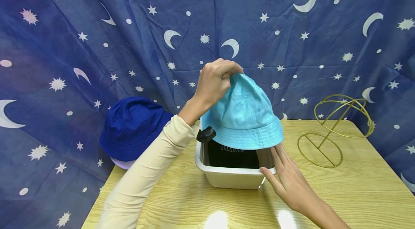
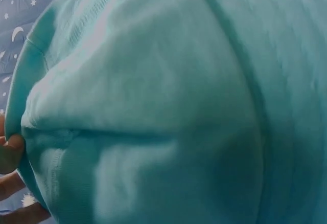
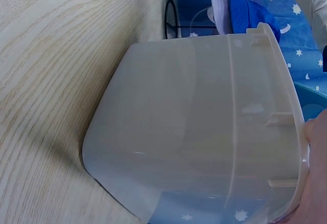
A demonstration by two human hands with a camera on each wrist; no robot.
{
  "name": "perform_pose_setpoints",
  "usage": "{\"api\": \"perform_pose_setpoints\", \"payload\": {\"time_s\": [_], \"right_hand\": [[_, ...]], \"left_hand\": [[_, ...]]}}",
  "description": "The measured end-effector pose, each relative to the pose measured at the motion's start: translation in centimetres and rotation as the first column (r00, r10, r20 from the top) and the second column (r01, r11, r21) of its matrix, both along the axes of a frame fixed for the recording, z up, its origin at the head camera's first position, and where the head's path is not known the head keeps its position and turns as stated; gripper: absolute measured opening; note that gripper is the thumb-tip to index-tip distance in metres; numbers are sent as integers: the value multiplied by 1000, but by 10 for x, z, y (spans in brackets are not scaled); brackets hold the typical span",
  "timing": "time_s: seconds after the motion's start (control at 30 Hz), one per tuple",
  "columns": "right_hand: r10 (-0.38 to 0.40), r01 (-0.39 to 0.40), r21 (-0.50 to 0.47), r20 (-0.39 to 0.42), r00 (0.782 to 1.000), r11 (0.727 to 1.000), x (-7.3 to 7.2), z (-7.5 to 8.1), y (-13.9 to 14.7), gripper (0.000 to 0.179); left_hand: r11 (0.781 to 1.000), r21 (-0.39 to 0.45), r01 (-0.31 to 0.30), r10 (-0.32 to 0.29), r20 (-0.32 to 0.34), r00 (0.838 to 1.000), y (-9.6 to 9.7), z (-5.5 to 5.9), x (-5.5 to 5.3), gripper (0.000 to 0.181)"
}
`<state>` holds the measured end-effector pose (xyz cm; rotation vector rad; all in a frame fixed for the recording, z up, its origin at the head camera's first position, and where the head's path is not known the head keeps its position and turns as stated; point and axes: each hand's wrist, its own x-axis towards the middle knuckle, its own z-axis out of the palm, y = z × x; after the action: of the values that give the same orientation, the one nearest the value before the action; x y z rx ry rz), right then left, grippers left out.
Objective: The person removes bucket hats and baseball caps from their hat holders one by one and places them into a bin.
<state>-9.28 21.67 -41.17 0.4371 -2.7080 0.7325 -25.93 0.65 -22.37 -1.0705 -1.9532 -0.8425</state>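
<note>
At the centre of the frame, my left hand [image 1: 215, 79] pinches the crown of a light blue bucket hat [image 1: 248, 119], fingers closed on the cloth. The hat hangs brim-down above a whitish bin [image 1: 231, 180]; inside lies something black [image 1: 233, 160] lettered "COLORADO". My right hand [image 1: 290, 180], at lower right of centre, rests against the bin's right rim, fingers nearly straight, thumb spread apart, gripping nothing. At the left of the frame sits a dark blue hat [image 1: 133, 128] over a pale lilac edge [image 1: 122, 164]; at the right, a gold wire stand [image 1: 319, 148]. A starry blue curtain [image 1: 194, 1] fills the background behind the wooden table [image 1: 366, 175].
</note>
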Motion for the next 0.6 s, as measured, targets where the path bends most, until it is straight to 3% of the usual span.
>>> {"api": "perform_pose_setpoints", "payload": {"time_s": [0.13,0.3,0.6], "right_hand": [[2,-2,6,-18,1000,1000,0,-1,-1,72],[-5,5,10,13,1000,1000,1,0,-1,73],[5,-4,17,-27,1000,1000,2,1,1,70]], "left_hand": [[993,55,104,-103,-6,995,3,-9,-8,36],[984,66,164,-165,10,986,0,-26,-18,37],[982,107,155,-160,42,986,-15,-48,-36,42]]}}
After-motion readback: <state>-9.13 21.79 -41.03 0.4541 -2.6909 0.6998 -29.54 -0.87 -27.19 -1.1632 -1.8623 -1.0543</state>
